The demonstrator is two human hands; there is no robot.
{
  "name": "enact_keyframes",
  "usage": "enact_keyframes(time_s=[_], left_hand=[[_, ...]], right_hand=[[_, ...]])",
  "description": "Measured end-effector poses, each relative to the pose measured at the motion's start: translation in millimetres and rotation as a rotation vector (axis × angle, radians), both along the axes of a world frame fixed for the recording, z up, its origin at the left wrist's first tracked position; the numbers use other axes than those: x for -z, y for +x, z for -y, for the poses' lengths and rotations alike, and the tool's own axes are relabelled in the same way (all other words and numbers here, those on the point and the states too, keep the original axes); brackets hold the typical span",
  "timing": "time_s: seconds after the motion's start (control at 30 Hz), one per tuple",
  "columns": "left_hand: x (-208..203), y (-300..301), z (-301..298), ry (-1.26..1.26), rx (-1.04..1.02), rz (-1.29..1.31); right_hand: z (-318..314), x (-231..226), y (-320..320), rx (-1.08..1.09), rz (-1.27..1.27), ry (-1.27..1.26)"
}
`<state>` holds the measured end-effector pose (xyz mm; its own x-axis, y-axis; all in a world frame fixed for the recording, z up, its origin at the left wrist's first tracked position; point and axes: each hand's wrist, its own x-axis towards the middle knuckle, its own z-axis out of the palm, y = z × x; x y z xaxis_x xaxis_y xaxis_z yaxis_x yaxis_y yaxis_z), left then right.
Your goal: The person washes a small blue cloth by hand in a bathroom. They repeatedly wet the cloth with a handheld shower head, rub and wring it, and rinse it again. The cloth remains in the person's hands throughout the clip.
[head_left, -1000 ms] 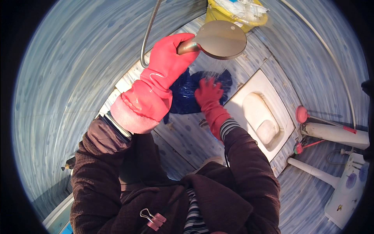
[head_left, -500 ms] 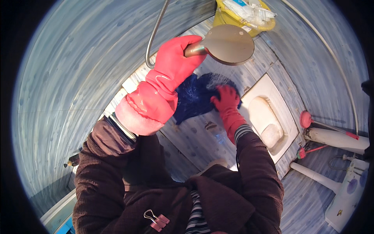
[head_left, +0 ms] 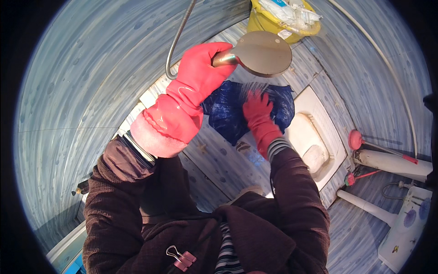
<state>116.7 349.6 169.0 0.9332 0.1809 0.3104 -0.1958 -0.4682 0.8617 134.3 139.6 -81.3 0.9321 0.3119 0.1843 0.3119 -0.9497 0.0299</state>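
In a pink rubber glove, my left hand [head_left: 203,64] is closed round the handle of a shower head [head_left: 263,54], whose broad, flat grey-brown back faces up. Fine water jets fall from it onto a wet, shiny dark blue sheet [head_left: 226,116] on the floor; whether it is cloth or plastic I cannot tell. My right hand [head_left: 258,109], gloved the same way, lies on the middle of this sheet under the spray. Its fingers are spread and do not grip the sheet.
A white squat toilet [head_left: 335,132] is set in the tiled floor, right of the sheet. Beyond stands a yellow bucket [head_left: 262,20] filled with packaging. A metal hose [head_left: 178,39] hangs at upper left. Along the right are a plunger [head_left: 356,139], white pipes [head_left: 365,205] and a cistern [head_left: 406,228].
The blue sheet now lies more spread out, reaching farther right towards the toilet. My right hand has shifted slightly left and away from me. The shower head has moved a little left.
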Motion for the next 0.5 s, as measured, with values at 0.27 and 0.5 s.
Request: enact_keyframes(time_s=[0.27, 0.5], left_hand=[[-9, -4, 2, 0.067, -0.009, -0.028], [-5, -1, 1, 0.072, 0.016, -0.027]], right_hand=[[-9, -4, -25, -0.017, -0.185, 0.437], [-45, 9, -36, -0.103, -0.300, 0.144]])
